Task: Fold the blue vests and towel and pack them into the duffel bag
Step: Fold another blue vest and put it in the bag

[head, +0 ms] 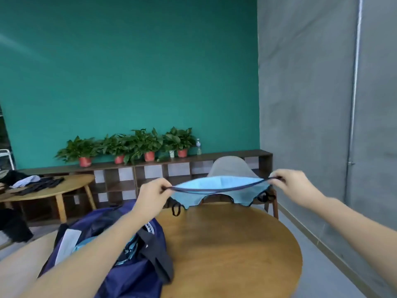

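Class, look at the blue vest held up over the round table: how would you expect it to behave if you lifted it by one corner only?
Probably floppy: the vest sags between the left hand and right hand. Likely light, since pinching fingers alone hold it up. Its dangling loops might snag.

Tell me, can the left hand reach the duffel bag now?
Probably not yet: the left hand pinches the blue vest, as does the right hand. The duffel bag lies open just below.
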`<action>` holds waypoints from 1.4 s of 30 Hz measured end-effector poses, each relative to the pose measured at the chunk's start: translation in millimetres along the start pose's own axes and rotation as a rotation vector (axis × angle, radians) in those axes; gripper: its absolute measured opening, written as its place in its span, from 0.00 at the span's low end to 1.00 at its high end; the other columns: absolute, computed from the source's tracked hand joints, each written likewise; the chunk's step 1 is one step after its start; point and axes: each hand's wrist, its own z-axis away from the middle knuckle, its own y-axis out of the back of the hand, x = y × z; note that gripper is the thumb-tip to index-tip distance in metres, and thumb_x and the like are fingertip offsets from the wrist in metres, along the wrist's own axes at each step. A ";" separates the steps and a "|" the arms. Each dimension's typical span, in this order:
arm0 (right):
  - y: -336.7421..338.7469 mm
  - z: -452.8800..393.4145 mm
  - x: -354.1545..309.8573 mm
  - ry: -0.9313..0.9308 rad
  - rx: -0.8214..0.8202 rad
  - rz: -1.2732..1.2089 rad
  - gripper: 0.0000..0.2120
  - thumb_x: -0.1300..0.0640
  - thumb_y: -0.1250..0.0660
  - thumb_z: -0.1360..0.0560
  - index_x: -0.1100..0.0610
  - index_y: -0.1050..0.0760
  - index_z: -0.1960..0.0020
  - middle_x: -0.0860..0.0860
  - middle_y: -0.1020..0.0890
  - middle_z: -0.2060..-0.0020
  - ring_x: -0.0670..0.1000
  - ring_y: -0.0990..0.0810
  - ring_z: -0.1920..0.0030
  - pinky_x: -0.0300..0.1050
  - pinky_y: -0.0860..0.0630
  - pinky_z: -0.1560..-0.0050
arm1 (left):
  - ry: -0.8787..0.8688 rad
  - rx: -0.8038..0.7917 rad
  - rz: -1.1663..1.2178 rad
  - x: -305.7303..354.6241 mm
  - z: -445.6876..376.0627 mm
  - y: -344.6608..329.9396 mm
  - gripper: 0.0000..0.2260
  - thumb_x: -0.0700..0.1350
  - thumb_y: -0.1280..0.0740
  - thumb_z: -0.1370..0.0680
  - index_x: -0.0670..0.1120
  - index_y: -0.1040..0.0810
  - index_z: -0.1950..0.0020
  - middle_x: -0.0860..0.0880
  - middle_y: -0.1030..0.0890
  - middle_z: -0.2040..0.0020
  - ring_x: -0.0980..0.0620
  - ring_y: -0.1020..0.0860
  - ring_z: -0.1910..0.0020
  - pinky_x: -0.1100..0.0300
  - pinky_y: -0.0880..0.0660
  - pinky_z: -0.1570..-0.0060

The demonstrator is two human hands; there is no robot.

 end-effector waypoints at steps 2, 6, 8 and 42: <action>-19.9 44.4 8.8 -0.041 -0.134 -0.002 0.11 0.56 0.29 0.22 0.44 0.24 0.61 0.44 0.18 0.65 0.43 0.20 0.64 0.33 0.28 0.63 | 0.038 -0.104 0.059 -16.8 54.7 -20.2 0.10 0.41 0.27 0.23 0.55 0.19 0.60 0.56 0.16 0.63 0.62 0.19 0.64 0.64 0.23 0.60; -48.6 119.3 13.9 -0.100 -0.410 0.092 0.15 0.52 0.26 0.25 0.46 0.28 0.67 0.44 0.23 0.70 0.43 0.25 0.66 0.34 0.31 0.64 | 0.092 -0.290 0.025 -38.0 136.8 -47.5 0.07 0.45 0.23 0.28 0.51 0.17 0.65 0.60 0.19 0.69 0.62 0.22 0.67 0.69 0.30 0.66; -54.5 144.4 19.3 -0.145 -0.540 0.129 0.12 0.51 0.27 0.27 0.49 0.26 0.67 0.46 0.24 0.69 0.43 0.27 0.66 0.36 0.32 0.64 | 0.121 -0.367 0.058 -42.8 163.9 -52.2 0.09 0.49 0.21 0.30 0.48 0.17 0.66 0.57 0.18 0.69 0.61 0.24 0.70 0.66 0.30 0.66; -226.9 44.4 72.4 -0.278 -0.657 0.107 0.30 0.41 0.39 0.18 0.53 0.39 0.21 0.51 0.41 0.21 0.53 0.37 0.23 0.49 0.36 0.26 | -0.026 -0.453 -0.276 -72.7 39.1 -228.4 0.17 0.46 0.41 0.17 0.49 0.29 0.28 0.50 0.26 0.31 0.46 0.30 0.30 0.52 0.33 0.34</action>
